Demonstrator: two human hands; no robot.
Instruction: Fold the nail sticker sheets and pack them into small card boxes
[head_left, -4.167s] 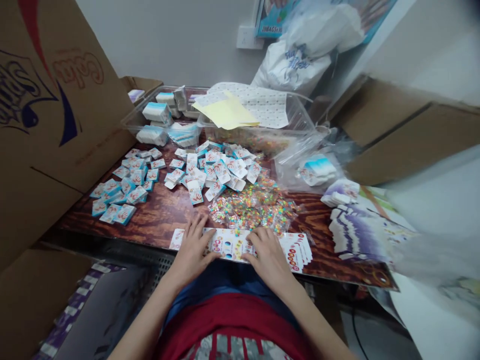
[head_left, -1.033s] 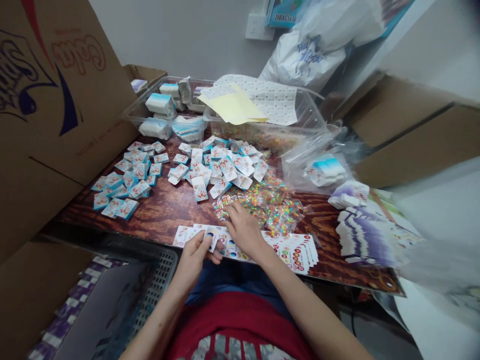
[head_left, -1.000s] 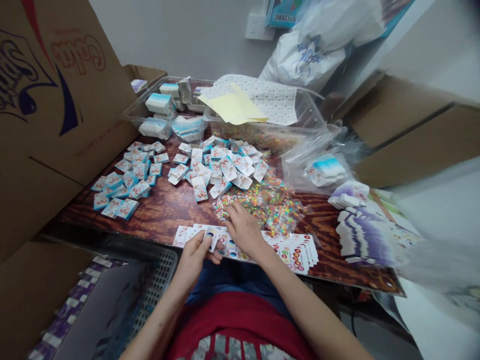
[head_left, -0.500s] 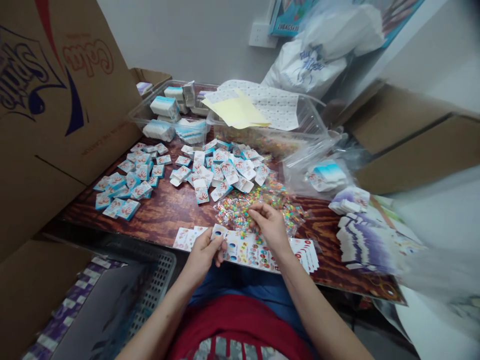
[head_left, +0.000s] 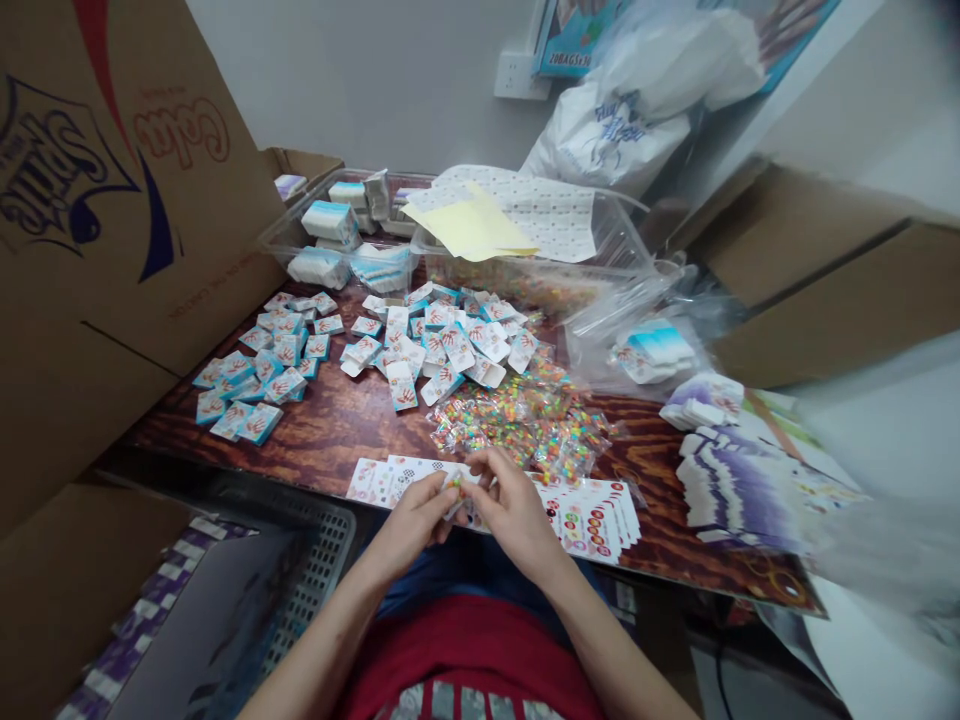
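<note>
My left hand (head_left: 411, 522) is closed on a folded sticker sheet, mostly covered by the fingers. Against it, my right hand (head_left: 514, 515) pinches a small clear bag of coloured beads (head_left: 455, 484), and the fingertips of both hands meet there. Under and around the hands, a row of printed sticker sheets (head_left: 592, 520) lies fanned along the table's front edge. Just beyond them is a heap of small bags of coloured beads (head_left: 536, 420). Small white-and-blue boxes (head_left: 450, 345) with a red hand print are piled behind the heap, and another group of boxes (head_left: 259, 370) sits to the left.
Clear plastic bins (head_left: 300, 225) stand at the back with stacked cartons and papers. A big cardboard box (head_left: 172, 300) walls off the left. Purple-and-white flat cartons (head_left: 727, 490) and a plastic bag (head_left: 592, 340) lie at right. A grey basket (head_left: 319, 560) is below the table edge.
My right hand has moved left from the bead-bag heap to my left hand, bringing a small bag with it. The left hand has stayed nearly in place, still holding the folded sheet.
</note>
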